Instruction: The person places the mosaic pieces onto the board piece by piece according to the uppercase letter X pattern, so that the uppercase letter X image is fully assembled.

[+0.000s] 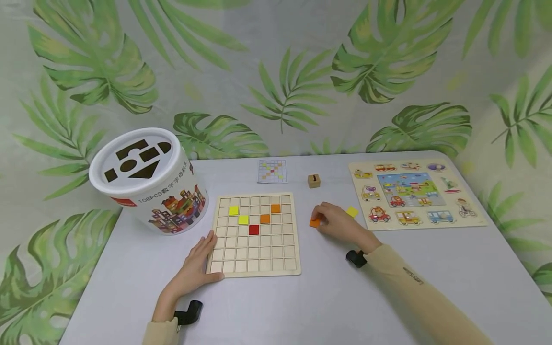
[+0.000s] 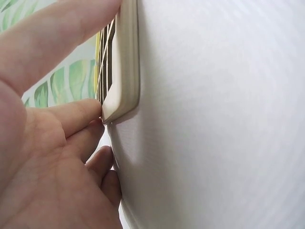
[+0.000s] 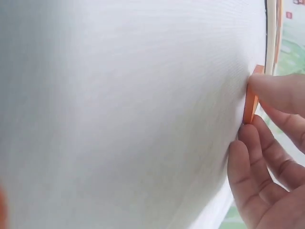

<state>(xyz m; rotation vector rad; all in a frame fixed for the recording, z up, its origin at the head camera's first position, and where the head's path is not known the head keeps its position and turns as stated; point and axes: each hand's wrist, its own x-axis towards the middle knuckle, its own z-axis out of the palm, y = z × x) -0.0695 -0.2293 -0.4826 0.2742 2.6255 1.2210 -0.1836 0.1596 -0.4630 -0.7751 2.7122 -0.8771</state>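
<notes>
A wooden grid board [image 1: 254, 254] lies on the table with square tiles in some cells: two yellow tiles [image 1: 233, 210], two orange ones [image 1: 275, 208] and a red tile [image 1: 254, 230] that form a V. My left hand [image 1: 194, 265] rests along the board's left edge, thumb at the near corner and fingers spread up the side. To the right of the board, my right hand [image 1: 340, 222] pinches an orange square tile [image 1: 315, 223] close over the table. In the right wrist view the thumb and fingertips meet on this orange tile [image 3: 251, 102]. A yellow tile [image 1: 351, 212] lies just beyond the right hand.
Behind the board lies a printed pattern card [image 1: 272, 171] with coloured squares. A small wooden cube [image 1: 314, 180] stands right of it. At the left is a big white tub [image 1: 148, 191] with shaped holes in its lid. A vehicle picture puzzle [image 1: 362, 177] lies at the right.
</notes>
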